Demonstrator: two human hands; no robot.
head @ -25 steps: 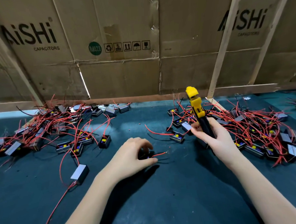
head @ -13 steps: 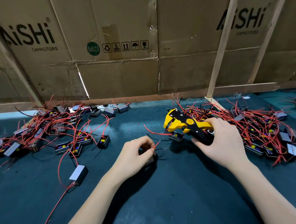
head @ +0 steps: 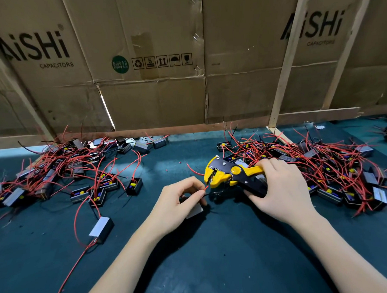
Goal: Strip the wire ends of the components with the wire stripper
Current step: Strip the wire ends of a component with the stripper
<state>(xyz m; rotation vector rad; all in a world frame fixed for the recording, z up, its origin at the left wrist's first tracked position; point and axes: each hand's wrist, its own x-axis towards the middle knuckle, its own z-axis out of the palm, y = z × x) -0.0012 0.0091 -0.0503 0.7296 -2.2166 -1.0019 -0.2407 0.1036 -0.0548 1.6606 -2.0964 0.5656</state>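
Green mat (head: 205, 269): two hands, one stripper (head: 232, 172).

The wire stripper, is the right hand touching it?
Touching. The head view shows the right hand gripping the wire stripper by its handles.

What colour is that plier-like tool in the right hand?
The wire stripper is yellow and black, seen in the head view, the only one.

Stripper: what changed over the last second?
The right hand tipped the stripper from upright to flat and brought its head left, to the red wire end that the left hand pinches. The left hand lifted slightly with its component. Both grips and both piles stayed.
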